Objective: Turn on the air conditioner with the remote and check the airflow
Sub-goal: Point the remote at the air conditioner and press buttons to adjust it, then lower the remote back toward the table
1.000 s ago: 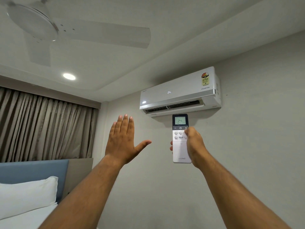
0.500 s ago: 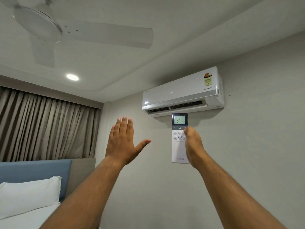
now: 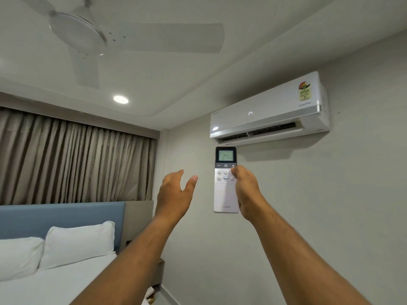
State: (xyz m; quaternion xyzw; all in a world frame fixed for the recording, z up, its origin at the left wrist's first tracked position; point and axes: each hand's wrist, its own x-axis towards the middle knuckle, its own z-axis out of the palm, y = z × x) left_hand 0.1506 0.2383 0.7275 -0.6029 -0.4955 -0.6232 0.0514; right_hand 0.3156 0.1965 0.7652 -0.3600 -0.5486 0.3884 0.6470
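Remote (image 3: 225, 194): upright in my right hand (image 3: 245, 190), just below the air conditioner (image 3: 268, 115); its screen reads 24.
Right grip: wrapped around the remote, thumb on its buttons.
Left hand (image 3: 174, 194): raised beside it, loosely spread, holding nothing.
Air conditioner: louver open, panel shows 24.

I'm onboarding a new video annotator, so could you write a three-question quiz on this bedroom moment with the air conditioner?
1. True or false: the air conditioner shows 24 on its front panel.
2. Which hand holds the remote? A) the left hand B) the right hand C) both
3. Fill in: the ceiling fan hangs above the ____.

Key
1. True; the remote's screen reads 24 too.
2. B; the left hand is raised and empty, fingers loosely curled.
3. bed, with two white pillows against a blue headboard.
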